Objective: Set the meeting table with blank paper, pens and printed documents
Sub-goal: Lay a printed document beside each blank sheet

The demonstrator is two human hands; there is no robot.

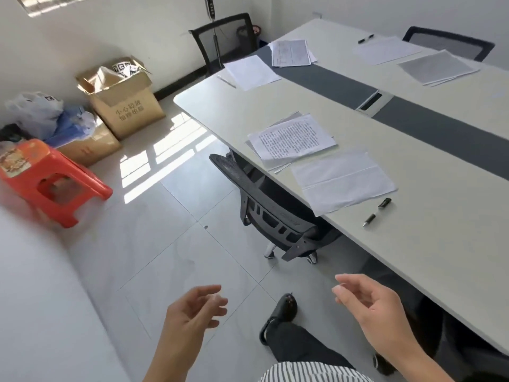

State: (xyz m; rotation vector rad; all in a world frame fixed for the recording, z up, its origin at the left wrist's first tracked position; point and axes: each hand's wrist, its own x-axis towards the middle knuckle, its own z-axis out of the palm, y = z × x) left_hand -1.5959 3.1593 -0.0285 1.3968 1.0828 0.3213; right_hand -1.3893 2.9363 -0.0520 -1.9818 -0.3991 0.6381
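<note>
Head view: the table (413,244) looks largely set, with document (292,140), blank sheet (344,180) and pen (377,212) at the near place, a far-left set (252,71) and far-right set (385,49) alike, while left hand (197,307) and right hand (366,301) hover empty, loosely spread.

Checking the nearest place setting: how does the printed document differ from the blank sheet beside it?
The printed document is covered in text; the blank sheet bears none. The printed document tops a fanned stack; the blank sheet shows a fold crease across it. Both lie flat at the table's near edge.
</note>
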